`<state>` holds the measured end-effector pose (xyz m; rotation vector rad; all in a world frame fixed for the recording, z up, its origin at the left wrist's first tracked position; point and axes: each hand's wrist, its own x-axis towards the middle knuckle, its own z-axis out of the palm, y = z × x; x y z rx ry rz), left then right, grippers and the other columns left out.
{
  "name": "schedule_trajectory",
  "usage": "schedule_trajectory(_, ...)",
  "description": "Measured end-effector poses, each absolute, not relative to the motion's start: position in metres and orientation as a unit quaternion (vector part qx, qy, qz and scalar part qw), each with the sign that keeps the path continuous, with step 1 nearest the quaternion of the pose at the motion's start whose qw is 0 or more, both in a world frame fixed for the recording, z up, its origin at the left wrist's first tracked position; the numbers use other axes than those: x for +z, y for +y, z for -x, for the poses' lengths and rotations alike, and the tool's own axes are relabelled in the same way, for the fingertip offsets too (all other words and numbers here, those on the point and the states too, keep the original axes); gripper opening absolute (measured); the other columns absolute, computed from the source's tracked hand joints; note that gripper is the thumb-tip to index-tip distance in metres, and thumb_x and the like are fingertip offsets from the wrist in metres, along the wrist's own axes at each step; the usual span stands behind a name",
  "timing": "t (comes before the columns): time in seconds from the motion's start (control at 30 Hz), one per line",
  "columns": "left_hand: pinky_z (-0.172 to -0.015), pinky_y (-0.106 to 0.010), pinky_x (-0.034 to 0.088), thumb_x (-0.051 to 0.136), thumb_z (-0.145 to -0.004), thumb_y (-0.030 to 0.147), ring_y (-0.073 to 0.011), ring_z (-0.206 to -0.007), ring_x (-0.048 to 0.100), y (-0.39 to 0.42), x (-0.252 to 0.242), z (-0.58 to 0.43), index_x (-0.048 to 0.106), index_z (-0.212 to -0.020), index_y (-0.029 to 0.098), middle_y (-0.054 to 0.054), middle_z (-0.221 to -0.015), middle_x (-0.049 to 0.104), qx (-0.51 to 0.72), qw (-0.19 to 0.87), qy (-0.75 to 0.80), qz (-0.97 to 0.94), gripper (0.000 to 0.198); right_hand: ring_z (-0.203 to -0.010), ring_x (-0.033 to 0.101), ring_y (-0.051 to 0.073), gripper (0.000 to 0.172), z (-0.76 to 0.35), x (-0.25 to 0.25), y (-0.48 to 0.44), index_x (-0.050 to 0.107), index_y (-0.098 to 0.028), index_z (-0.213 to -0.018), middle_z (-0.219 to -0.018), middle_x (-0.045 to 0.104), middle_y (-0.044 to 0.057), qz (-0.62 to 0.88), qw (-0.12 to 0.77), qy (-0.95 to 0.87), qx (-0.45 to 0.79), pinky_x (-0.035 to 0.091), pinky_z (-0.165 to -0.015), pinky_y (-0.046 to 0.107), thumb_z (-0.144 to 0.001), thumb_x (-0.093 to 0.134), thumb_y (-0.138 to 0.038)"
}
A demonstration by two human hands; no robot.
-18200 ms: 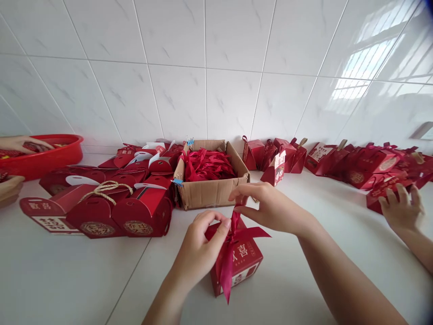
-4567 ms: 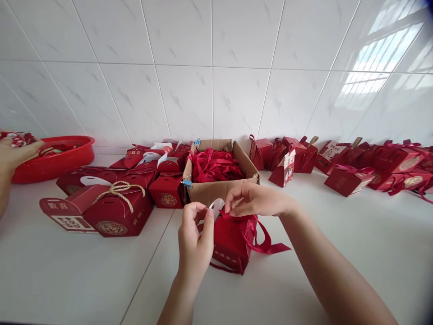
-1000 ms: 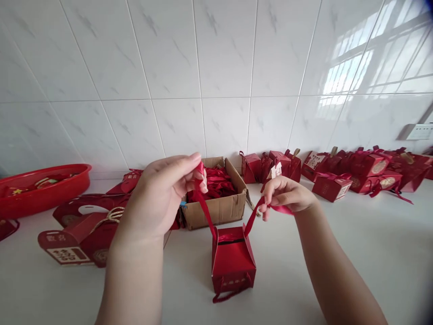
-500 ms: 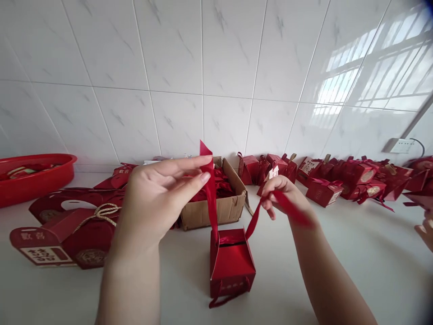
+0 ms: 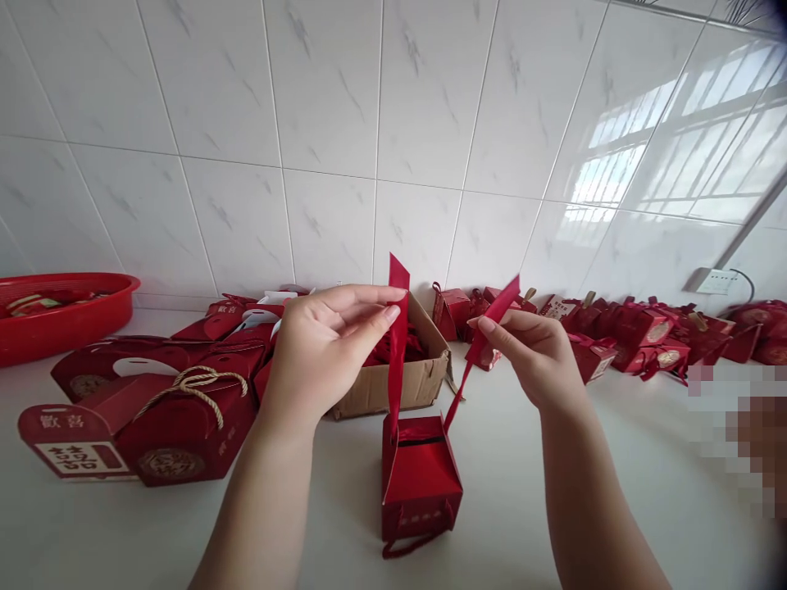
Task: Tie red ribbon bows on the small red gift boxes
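Small red box (image 5: 424, 475), one, is standing upright on the white counter (image 5: 504, 500), a dark red cord (image 5: 413, 546) looping at its near side; red ribbon (image 5: 398, 360) is rising from the left and right of its top; left hand (image 5: 329, 344) is pinching the left length between thumb and fingers, the end sticking up; right hand (image 5: 538, 352) is pinching the right length likewise, its end slanting upward; hands are staying apart; cardboard carton (image 5: 424, 378), open, is sitting behind, holding loose ribbons (image 5: 416, 346); boxes at left (image 5: 184, 434) are standing grouped, one bearing cream rope (image 5: 184, 381); red basin (image 5: 67, 328) is resting beyond; further boxes (image 5: 645, 332) are lining the tiled wall (image 5: 325, 98) at right
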<state>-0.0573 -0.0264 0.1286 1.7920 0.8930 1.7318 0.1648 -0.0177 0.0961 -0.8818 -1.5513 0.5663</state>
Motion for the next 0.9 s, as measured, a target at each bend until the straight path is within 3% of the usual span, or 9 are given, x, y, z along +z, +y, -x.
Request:
schedule_trajectory(0.2,-0.073,-0.023,0.055,0.068,-0.077,0.016,-0.014,-0.08,0.067,-0.032,0.127,0.056,0.076,-0.082,0.026,0.001,-0.09,0.074,0.623,0.183,0.304,-0.697,0.014,-0.049,0.048,0.011,0.032,-0.16,0.104,-0.022,0.059,-0.018,-0.061,-0.052,0.051,-0.001,0.432,0.589,-0.654,0.195,0.038,-0.047,0.026,-0.077,0.068,-0.044)
schedule_trajectory(0.3,-0.067,-0.023,0.053,0.067,-0.078,0.017,-0.0132,-0.072,0.065,-0.037,0.127,0.054,0.076,-0.086,0.028,0.001,-0.083,0.073,0.623,0.162,0.337,-0.687,0.017,-0.047,0.046,0.011,0.036,-0.158,0.106,-0.021,0.058,-0.017,-0.059,-0.05,0.05,-0.001,0.445,0.575,-0.661,0.182,0.034,-0.044,0.025,-0.079,0.065,-0.046)
schedule_trajectory(0.47,-0.058,-0.019,0.048,0.073,-0.072,0.021,-0.0108,-0.066,0.059,-0.037,0.127,0.053,0.076,-0.084,0.025,0.0,-0.075,0.069,0.654,0.249,0.316,-0.641,0.013,-0.05,0.046,0.011,0.038,-0.16,0.106,-0.021,0.057,-0.018,-0.058,-0.051,0.052,0.0,0.435,0.567,-0.668,0.209,0.032,-0.044,0.025,-0.081,0.063,-0.047)
schedule_trajectory(0.6,-0.06,-0.019,0.049,0.08,-0.063,0.016,-0.0122,-0.073,0.061,-0.033,0.125,0.046,0.072,-0.086,0.022,0.0,-0.079,0.066,0.652,0.298,0.296,-0.632,0.026,-0.05,0.045,0.011,0.037,-0.164,0.106,-0.023,0.057,-0.018,-0.058,-0.052,0.054,0.001,0.423,0.572,-0.664,0.23,0.034,-0.046,0.026,-0.081,0.064,-0.047)
schedule_trajectory(0.77,-0.064,-0.021,0.053,0.072,-0.071,0.014,-0.0133,-0.073,0.063,-0.033,0.122,0.037,0.07,-0.085,0.021,-0.001,-0.08,0.067,0.648,0.267,0.303,-0.646,0.016,-0.05,0.046,0.012,0.036,-0.166,0.108,-0.024,0.059,-0.018,-0.06,-0.053,0.055,0.001,0.418,0.576,-0.663,0.232,0.034,-0.046,0.026,-0.081,0.064,-0.047)
schedule_trajectory(0.9,-0.07,-0.022,0.056,0.071,-0.073,0.014,-0.0149,-0.079,0.066,-0.034,0.124,0.039,0.07,-0.093,0.02,-0.003,-0.088,0.07,0.626,0.273,0.297,-0.667,0.021,-0.05,0.046,0.012,0.034,-0.167,0.105,-0.021,0.059,-0.019,-0.059,-0.053,0.053,0.0,0.401,0.594,-0.661,0.223,0.034,-0.045,0.026,-0.08,0.065,-0.045)
